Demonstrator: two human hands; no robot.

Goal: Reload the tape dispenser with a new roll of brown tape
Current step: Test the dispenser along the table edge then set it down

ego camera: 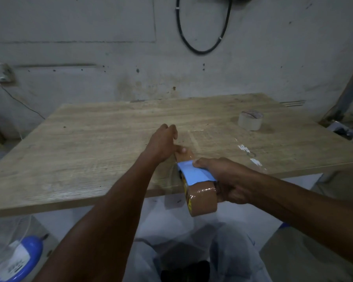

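The tape dispenser (194,174) has a light-blue body and rests at the front edge of the wooden table (90,151). A roll of brown tape (203,199) sits in it, overhanging the edge toward me. My right hand (226,180) grips the dispenser from the right side, with the thumb on the blue top. A strip of brown tape (184,154) runs forward from the dispenser's front onto the table. My left hand (163,143) pinches the end of that strip with thumb and fingers.
A pale, nearly used-up tape roll (250,120) stands at the far right of the table. White paint marks (253,157) dot the tabletop right of the dispenser. A black cable loop hangs on the wall behind. A blue-and-white object (18,259) lies on the floor at lower left.
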